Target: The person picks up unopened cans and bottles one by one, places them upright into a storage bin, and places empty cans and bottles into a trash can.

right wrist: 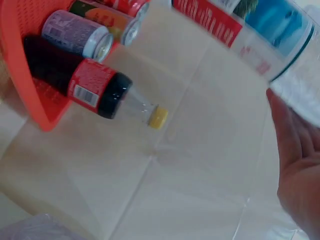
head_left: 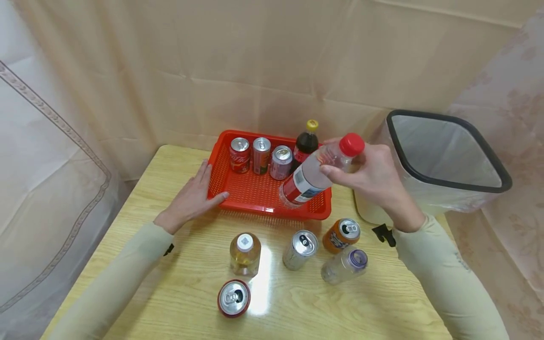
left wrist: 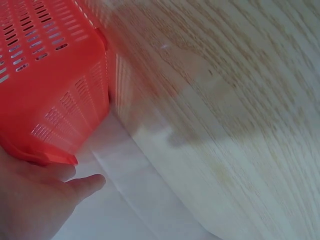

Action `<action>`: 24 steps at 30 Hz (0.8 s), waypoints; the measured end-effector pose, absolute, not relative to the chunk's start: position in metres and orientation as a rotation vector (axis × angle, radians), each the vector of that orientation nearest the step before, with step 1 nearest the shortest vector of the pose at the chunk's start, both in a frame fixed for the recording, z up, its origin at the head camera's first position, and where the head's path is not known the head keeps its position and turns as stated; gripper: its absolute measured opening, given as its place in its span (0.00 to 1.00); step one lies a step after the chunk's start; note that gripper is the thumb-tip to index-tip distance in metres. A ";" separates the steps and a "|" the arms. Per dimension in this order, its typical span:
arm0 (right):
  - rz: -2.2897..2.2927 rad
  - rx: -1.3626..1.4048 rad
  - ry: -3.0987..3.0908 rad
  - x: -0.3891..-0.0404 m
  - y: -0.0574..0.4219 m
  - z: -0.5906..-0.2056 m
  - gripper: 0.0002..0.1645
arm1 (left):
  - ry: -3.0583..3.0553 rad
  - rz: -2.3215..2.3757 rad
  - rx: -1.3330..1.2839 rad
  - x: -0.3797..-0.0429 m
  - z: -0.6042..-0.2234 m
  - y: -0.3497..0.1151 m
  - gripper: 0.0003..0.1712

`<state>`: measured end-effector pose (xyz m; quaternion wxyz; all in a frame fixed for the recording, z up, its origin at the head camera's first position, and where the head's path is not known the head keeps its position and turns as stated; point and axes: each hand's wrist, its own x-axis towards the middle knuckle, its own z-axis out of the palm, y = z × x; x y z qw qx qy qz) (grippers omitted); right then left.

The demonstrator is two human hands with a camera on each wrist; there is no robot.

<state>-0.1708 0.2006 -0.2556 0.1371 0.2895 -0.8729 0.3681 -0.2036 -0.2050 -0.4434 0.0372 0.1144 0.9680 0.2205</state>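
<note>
My right hand [head_left: 380, 177] holds a clear plastic bottle [head_left: 319, 169] by its upper part. The bottle has a red cap and a red-and-white label, and tilts with its base over the right part of a red plastic basket [head_left: 255, 210]. In the right wrist view the bottle [right wrist: 250, 37] crosses the upper right. At the basket's left end lies my left hand [head_left: 187, 203], fingers straight along the side and thumb at the front rim. Inside the basket, a red cola can [head_left: 240, 158], two other cans and a dark cola bottle [head_left: 306, 144] with a yellow cap stand along the back.
Right of the basket stands a bin [head_left: 397, 141] with a black rim and a liner. In front are a bottle of amber liquid [head_left: 245, 257], a red-rimmed can [head_left: 233, 298], a pale can [head_left: 299, 250], an orange can [head_left: 340, 236] and a tilted clear bottle [head_left: 343, 267].
</note>
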 end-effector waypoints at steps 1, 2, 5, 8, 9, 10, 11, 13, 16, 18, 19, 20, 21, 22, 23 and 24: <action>1.060 0.802 -2.527 -0.172 0.200 -0.257 0.24 | 2.969 0.674 0.352 -0.204 -0.443 -0.206 0.65; 1.059 0.766 -2.532 -0.173 0.199 -0.259 0.25 | 2.967 0.671 0.352 -0.203 -0.443 -0.206 0.65; 1.028 0.715 -2.541 -0.180 0.196 -0.269 0.25 | 2.968 0.673 0.349 -0.203 -0.443 -0.206 0.65; 0.973 0.713 -2.543 -0.190 0.194 -0.281 0.23 | 2.975 0.678 0.350 -0.203 -0.443 -0.205 0.64; 0.949 0.721 -2.540 -0.194 0.193 -0.287 0.22 | 2.976 0.677 0.352 -0.203 -0.443 -0.205 0.64; 0.926 0.723 -2.543 -0.198 0.192 -0.292 0.21 | 2.977 0.680 0.350 -0.203 -0.443 -0.205 0.64; 0.901 0.726 -2.549 -0.202 0.192 -0.297 0.20 | 2.977 0.679 0.349 -0.203 -0.443 -0.205 0.64; 0.857 0.727 -2.569 -0.209 0.190 -0.308 0.20 | 2.974 0.670 0.354 -0.203 -0.444 -0.205 0.65; 0.833 0.695 -2.626 -0.217 0.188 -0.322 0.21 | 2.969 0.675 0.358 -0.203 -0.444 -0.204 0.65; 0.833 0.675 -2.655 -0.222 0.187 -0.329 0.22 | 2.967 0.678 0.364 -0.203 -0.444 -0.204 0.65; 0.835 0.664 -2.667 -0.225 0.186 -0.331 0.22 | 2.968 0.680 0.362 -0.203 -0.444 -0.204 0.65; 0.837 0.653 -2.679 -0.227 0.186 -0.334 0.23 | 2.970 0.686 0.360 -0.203 -0.444 -0.204 0.65; 0.833 0.642 -2.689 -0.229 0.185 -0.336 0.24 | 2.971 0.686 0.355 -0.203 -0.444 -0.204 0.65; 0.822 0.629 -2.697 -0.231 0.184 -0.338 0.25 | 2.970 0.689 0.353 -0.203 -0.444 -0.204 0.65; 0.821 0.615 -2.707 -0.233 0.184 -0.340 0.25 | 2.972 0.691 0.354 -0.203 -0.444 -0.205 0.65; 0.812 0.599 -2.719 -0.235 0.183 -0.341 0.26 | 2.973 0.692 0.354 -0.203 -0.445 -0.205 0.65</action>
